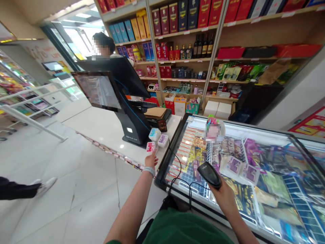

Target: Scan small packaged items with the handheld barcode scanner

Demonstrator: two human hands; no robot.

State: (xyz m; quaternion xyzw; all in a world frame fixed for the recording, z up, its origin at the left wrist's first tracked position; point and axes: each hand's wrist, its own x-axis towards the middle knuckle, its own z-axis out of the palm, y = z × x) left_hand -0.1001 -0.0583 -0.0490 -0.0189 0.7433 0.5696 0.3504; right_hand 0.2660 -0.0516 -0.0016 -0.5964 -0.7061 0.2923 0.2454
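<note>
My left hand [151,159] reaches to the counter's edge, its fingers closed at the near end of a small clear plastic box with a red label [150,147]. Just beyond it sit a blue-labelled box [154,134] and a purple-labelled box [163,140]. In my right hand [224,192] is a black barcode scanner [209,174], held over the freezer's glass top. Its cable loops to the left. Two more purple-labelled boxes [251,173] lie on the glass beyond the scanner, next to each other.
A point-of-sale monitor [98,90] stands on the white counter [83,118]. The glass-topped freezer [186,189] holds packaged goods. A round tub [218,130] stands on it. Behind are shelves [186,34] of boxes and bottles. One person stands beyond the monitor; another's foot [45,187] shows at left.
</note>
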